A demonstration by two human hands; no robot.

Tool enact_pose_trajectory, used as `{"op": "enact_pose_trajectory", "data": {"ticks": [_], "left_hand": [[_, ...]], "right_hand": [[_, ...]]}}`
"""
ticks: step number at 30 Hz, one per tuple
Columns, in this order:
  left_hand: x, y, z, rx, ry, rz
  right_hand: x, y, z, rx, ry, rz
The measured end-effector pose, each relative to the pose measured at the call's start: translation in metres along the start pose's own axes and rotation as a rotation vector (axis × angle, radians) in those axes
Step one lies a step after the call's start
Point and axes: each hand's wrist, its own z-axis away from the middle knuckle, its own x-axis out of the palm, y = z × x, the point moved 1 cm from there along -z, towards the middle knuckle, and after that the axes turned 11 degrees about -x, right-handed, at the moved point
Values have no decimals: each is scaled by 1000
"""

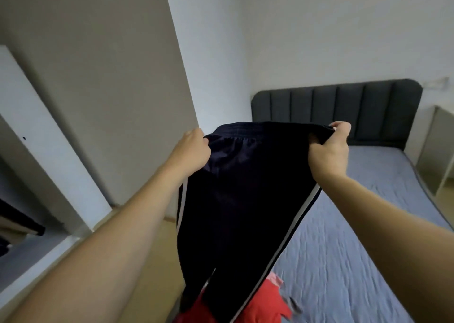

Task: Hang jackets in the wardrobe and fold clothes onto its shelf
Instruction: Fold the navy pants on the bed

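A pair of dark navy track pants (245, 200) with white side stripes hangs in the air in front of me, stretched by the waistband. My left hand (191, 153) grips the waistband's left end. My right hand (329, 150) grips its right end, fingers curled over the elastic. The legs drop down over a red garment (267, 303) lying on the bed's near corner. The wardrobe (49, 180) stands at the left with its door edge towards me; a dark garment (19, 219) shows inside at the far left.
The bed (356, 236) with a blue-grey sheet fills the right side, its dark padded headboard (339, 106) against the white wall. A pale bedside cabinet (434, 150) stands at the far right. A strip of wooden floor (152, 261) runs between wardrobe and bed.
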Motion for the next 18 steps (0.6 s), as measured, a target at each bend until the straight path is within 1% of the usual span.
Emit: {"op": "enact_pose_trajectory", "data": {"ticks": [3, 5, 8, 10, 11, 12, 14, 16, 18], "left_hand": [[-10, 34, 48, 38, 112, 145], [-12, 54, 80, 35, 158, 219], [-10, 95, 129, -26, 253, 335], [-8, 125, 153, -23, 306, 346], [-7, 141, 162, -13, 325, 338], [-7, 155, 168, -6, 334, 335], [-7, 182, 174, -7, 336, 340], [-2, 204, 171, -19, 342, 349], [13, 220, 163, -44, 307, 341]], "right_hand": [[-54, -14, -14, -120, -105, -21], [-85, -22, -26, -92, -236, -31], [-143, -35, -49, 44, -445, -124], [-183, -44, -68, 133, -518, -203], [-201, -48, -76, 214, -541, -228], [-216, -51, -84, 312, -573, -235], [-241, -53, -95, 477, -691, -220], [-259, -45, -107, 549, -807, -227], [-275, -30, -115, 588, -831, -266]]}}
